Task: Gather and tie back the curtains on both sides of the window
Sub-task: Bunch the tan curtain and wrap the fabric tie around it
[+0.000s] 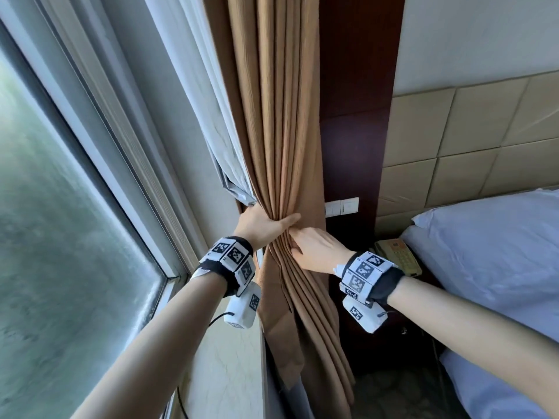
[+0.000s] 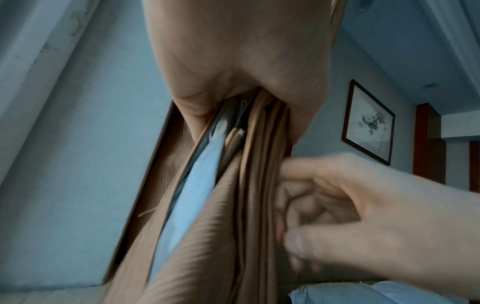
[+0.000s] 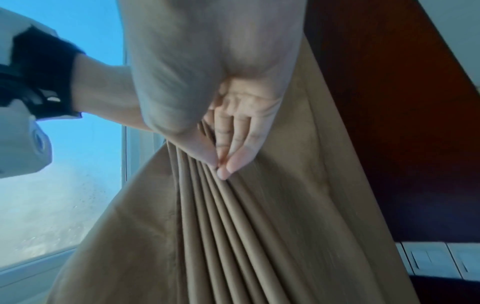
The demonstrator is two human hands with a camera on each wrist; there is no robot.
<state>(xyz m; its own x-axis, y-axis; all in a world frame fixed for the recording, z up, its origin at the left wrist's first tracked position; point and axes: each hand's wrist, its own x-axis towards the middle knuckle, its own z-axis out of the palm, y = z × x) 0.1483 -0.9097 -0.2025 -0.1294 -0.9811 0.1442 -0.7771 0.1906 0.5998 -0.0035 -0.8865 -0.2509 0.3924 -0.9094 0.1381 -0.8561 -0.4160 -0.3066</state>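
Observation:
A tan curtain (image 1: 281,131) hangs in front of me, drawn into a tight pleated bundle at waist height. A pale lining (image 1: 223,137) shows along its window side. My left hand (image 1: 272,222) grips round the bundle, thumb across the front and fingers hidden behind. Just below the thumb, my right hand (image 1: 302,246) pinches the front folds. In the left wrist view the left hand (image 2: 244,96) clamps curtain (image 2: 254,185) and lining (image 2: 197,185) together. The right hand (image 2: 298,216) is blurred there. In the right wrist view the right hand (image 3: 221,166) pinches pleats of the curtain (image 3: 233,236). No tie-back is visible.
The window (image 1: 60,207) and its sill (image 1: 223,373) are on my left. A dark wood panel (image 1: 357,116) with light switches (image 1: 341,207) stands behind the curtain. A telephone (image 1: 399,255) and a bed (image 1: 499,267) with a padded headboard (image 1: 469,131) are on the right.

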